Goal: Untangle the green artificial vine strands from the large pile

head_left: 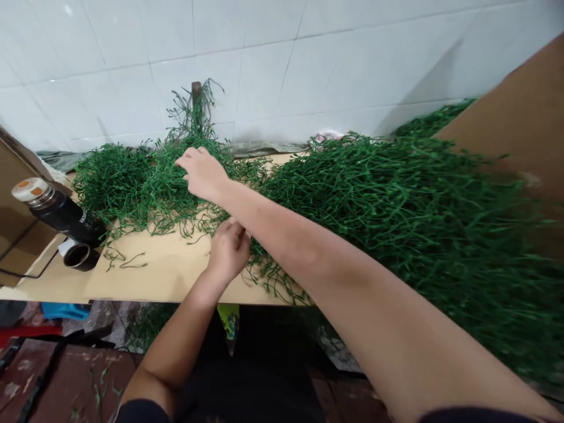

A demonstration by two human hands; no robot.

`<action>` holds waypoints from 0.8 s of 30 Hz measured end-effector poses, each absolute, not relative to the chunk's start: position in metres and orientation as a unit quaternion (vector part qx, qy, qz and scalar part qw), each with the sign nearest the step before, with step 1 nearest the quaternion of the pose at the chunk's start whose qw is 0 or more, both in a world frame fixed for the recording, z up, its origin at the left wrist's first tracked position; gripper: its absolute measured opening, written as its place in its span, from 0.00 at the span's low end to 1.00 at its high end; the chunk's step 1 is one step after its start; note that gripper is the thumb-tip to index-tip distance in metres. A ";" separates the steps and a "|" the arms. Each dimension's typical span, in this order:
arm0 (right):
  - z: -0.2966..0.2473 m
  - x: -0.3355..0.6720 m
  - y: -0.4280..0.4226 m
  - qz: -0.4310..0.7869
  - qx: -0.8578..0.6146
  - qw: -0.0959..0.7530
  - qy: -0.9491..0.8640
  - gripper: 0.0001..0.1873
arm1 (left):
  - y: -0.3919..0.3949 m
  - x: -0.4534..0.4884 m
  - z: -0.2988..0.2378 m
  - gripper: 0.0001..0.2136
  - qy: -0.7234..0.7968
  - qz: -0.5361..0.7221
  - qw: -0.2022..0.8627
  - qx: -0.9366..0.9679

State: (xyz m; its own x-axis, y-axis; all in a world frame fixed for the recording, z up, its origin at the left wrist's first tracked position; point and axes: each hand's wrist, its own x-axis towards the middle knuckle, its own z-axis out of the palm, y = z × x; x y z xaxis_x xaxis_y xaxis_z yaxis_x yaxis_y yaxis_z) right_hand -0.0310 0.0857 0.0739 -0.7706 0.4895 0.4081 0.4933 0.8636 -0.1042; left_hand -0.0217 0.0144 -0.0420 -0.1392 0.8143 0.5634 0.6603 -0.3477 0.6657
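My right hand (203,173) reaches across my left arm to the left pile of thin green stems (118,182). Its fingers are bent and spread apart, and I see nothing held in them. Closer to me, my left hand (228,249) is closed, with thumb and fingertips pinched together just below my right forearm. What it pinches, if anything, is too small or hidden to make out. Beside it, a bigger heap of green stems (374,188) fills the right side. Both heaps lie on a tan cardboard-like board (154,270).
A black vacuum flask (66,217) with a white and orange lid stands at the left, beside a dark cup (81,257). A brown cardboard panel (515,111) rises at the right. White wall tiles (264,70) close off the back. An upright post (197,106) carries tangled stems.
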 end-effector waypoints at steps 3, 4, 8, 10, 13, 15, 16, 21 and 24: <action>0.066 -0.042 0.124 -0.056 -0.339 0.188 -0.920 0.24 | 0.003 -0.031 -0.037 0.08 0.541 0.502 0.046 0.673; 0.062 -0.045 0.132 -0.070 -0.352 0.161 -0.919 0.23 | -0.001 -0.035 -0.035 0.09 0.541 0.500 0.043 0.675; 0.050 -0.046 0.147 -0.084 -0.379 0.083 -0.918 0.15 | -0.010 -0.056 -0.033 0.09 0.557 0.504 0.045 0.659; 0.054 -0.039 0.150 -0.084 -0.382 0.094 -0.916 0.14 | -0.009 -0.066 -0.034 0.08 0.565 0.512 0.047 0.645; 0.075 -0.020 0.154 -0.059 -0.408 0.181 -0.893 0.13 | -0.003 -0.072 -0.033 0.08 0.566 0.528 0.048 0.631; 0.094 -0.004 0.157 -0.019 -0.424 0.263 -0.866 0.11 | 0.004 -0.073 -0.028 0.08 0.559 0.545 0.039 0.624; 0.104 0.004 0.157 0.007 -0.419 0.298 -0.858 0.10 | 0.008 -0.072 -0.024 0.08 0.555 0.557 0.033 0.617; 0.131 0.043 0.142 0.139 -0.343 0.382 -0.847 0.09 | 0.024 -0.072 0.003 0.15 0.542 0.653 -0.023 0.528; 0.125 0.055 0.128 0.232 -0.319 0.395 -0.829 0.11 | 0.032 -0.072 0.020 0.22 0.545 0.651 -0.063 0.524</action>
